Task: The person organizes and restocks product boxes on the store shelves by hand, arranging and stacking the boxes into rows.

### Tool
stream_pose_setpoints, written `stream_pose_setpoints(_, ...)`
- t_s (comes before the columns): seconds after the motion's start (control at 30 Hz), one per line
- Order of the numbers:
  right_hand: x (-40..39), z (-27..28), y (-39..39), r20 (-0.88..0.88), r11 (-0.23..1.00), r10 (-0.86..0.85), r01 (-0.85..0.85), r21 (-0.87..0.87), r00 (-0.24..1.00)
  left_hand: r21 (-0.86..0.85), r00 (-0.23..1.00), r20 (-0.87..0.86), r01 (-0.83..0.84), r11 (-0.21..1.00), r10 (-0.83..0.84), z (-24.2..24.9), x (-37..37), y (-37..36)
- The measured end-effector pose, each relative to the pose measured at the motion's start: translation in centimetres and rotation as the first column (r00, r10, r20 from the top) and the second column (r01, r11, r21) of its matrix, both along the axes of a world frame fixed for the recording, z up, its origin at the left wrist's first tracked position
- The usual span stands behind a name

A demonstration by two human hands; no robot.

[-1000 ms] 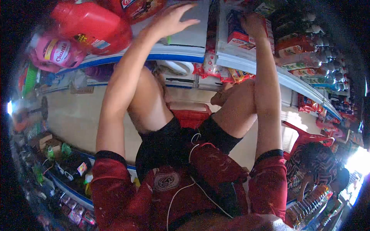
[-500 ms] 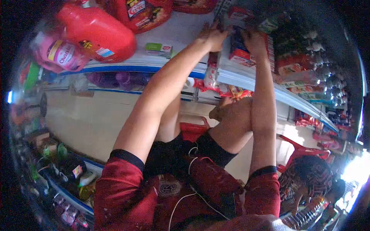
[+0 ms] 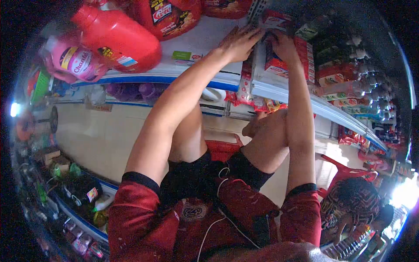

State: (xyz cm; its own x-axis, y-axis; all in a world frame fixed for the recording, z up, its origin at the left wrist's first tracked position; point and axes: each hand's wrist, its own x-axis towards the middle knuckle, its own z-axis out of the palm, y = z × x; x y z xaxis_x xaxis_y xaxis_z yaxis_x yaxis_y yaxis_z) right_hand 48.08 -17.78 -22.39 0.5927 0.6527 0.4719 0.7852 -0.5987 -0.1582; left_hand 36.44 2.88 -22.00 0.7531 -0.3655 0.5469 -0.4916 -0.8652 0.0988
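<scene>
My left hand [image 3: 239,45] reaches over the shelf, fingers stretched out toward the perforated metal upright [image 3: 256,12], with nothing visible in it. Just to its right, my right hand [image 3: 283,47] curls over a red box [image 3: 275,65] on the adjoining shelf section. Its fingertips are partly hidden at the box's far left side. Behind that hand stands another red box [image 3: 280,22], and more red boxes [image 3: 305,56] line its right side. A small green-and-white box [image 3: 185,56] lies on the shelf left of my left forearm.
Large red jugs [image 3: 124,41] and a pink bottle [image 3: 78,63] stand at the shelf's left. Rows of bottles [image 3: 345,91] fill the right. Lower down are a red plastic chair [image 3: 345,170] and a crouching person [image 3: 353,201]. Shelves of goods [image 3: 83,187] stand lower left.
The view has shifted slightly, moving the shelf a little right and down in the picture. My left fingers now extend straighter toward the upright; my right hand stays at the red box.
</scene>
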Motion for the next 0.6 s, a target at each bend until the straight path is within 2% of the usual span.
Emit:
stream_pose_setpoints(0.07, -0.5, 0.5, 0.3, -0.107, 0.998, 0.009, -0.002, 0.068, 0.994, -0.006, 1.0, 0.011, 0.007, 1.0, -0.007, -0.1, -0.1, -0.9)
stream_pose_setpoints(0.1, -1.1, 1.2, 0.4, -0.102, 0.998, 0.006, 0.0, 0.063, 0.995, 0.005, 0.999, 0.024, 0.043, 0.999, -0.043, -0.1, 0.1, -1.3)
stream_pose_setpoints(0.17, -2.8, 2.6, 0.3, -0.164, 0.983, -0.153, 0.167, 0.078, 0.974, 0.017, 0.996, 0.036, 0.08, 0.997, -0.081, -0.3, 0.2, -1.9)
stream_pose_setpoints(0.27, -0.9, 1.3, -0.8, -0.217, 0.967, -0.234, 0.251, 0.053, 0.948, 0.045, 0.998, -0.01, 0.057, 0.997, -0.057, -0.3, 0.3, -3.3)
stream_pose_setpoints(0.3, -0.9, 1.0, -1.4, -0.215, 0.967, -0.232, 0.249, 0.056, 0.949, 0.062, 0.997, -0.072, 0.035, 0.997, -0.031, 0.0, 0.3, -3.6)
stream_pose_setpoints(0.37, -1.5, 0.6, -1.2, 0.01, 0.983, -0.156, 0.154, 0.1, 0.988, 0.076, 0.984, -0.176, -0.021, 0.997, 0.034, 0.8, 0.3, -3.7)
stream_pose_setpoints(0.4, -1.8, 2.1, -0.6, -0.162, 0.946, -0.321, 0.322, -0.015, 0.933, 0.062, 0.973, -0.223, -0.053, 0.997, 0.066, 1.2, 0.1, -3.9)
stream_pose_setpoints(0.47, -2.9, 3.2, -0.2, -0.177, 0.941, -0.338, 0.335, -0.052, 0.924, 0.1, 0.97, -0.21, -0.1, 0.99, 0.119, 1.4, 0.0, -4.0)
stream_pose_setpoints(0.5, -2.8, 3.0, -0.4, -0.192, 0.927, -0.373, 0.359, -0.105, 0.908, 0.034, 0.965, -0.241, -0.094, 0.995, 0.099, 1.1, 0.0, -4.0)
stream_pose_setpoints(0.53, -2.2, 2.9, -0.8, -0.211, 0.971, -0.239, 0.236, -0.04, 0.948, -0.034, 0.959, -0.273, -0.088, 0.996, 0.075, 1.2, -0.1, -4.1)
stream_pose_setpoints(0.57, -1.8, 2.6, -0.8, -0.215, 0.973, -0.229, 0.226, -0.041, 0.949, -0.031, 0.984, -0.156, -0.089, 0.996, 0.083, 0.0, 0.2, -3.8)
stream_pose_setpoints(0.6, -1.4, 2.6, -0.8, -0.13, 0.988, -0.149, 0.153, 0.023, 0.98, -0.03, 0.984, -0.154, -0.091, 0.995, 0.085, -0.1, 0.3, -3.6)
